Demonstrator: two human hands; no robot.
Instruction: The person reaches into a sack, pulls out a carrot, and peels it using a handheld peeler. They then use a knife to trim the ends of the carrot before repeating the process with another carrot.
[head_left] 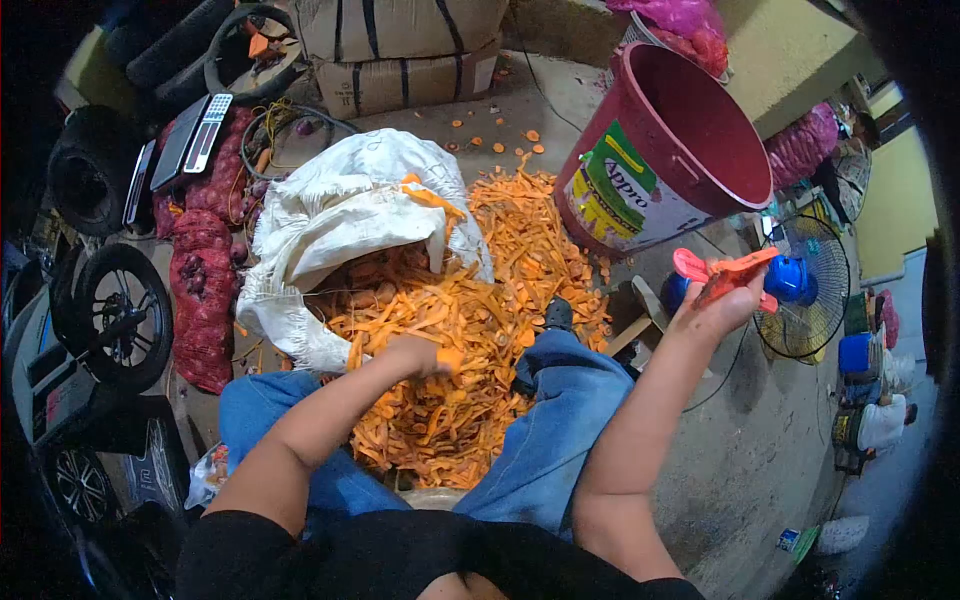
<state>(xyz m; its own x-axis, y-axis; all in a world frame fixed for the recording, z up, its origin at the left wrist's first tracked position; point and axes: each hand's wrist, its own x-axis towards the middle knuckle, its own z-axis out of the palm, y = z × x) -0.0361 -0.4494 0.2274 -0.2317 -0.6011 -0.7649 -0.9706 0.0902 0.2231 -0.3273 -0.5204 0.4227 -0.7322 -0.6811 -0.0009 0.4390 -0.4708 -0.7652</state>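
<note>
My left hand (412,356) reaches low over a heap of orange carrot peelings (430,425) between my knees. Its fingers point down and are mostly hidden, with a bright orange patch (451,358) at their tips. Out to the right, my right hand (728,305) is raised and closed round a pink-red plastic peeler (690,265), with an orange-red strip (740,264) along its top. Just ahead of my left hand lies a white woven sack (350,225), its mouth spilling carrots (375,280) and peelings.
A tall dark-red bucket (600,190) stands tilted in view beyond the peelings. Net bags of red onions (200,300), a scale (190,140) and tyres (85,170) line the left. At right stands a fan (805,290); cartons (400,85) are at the back. Carrot slices dot the floor.
</note>
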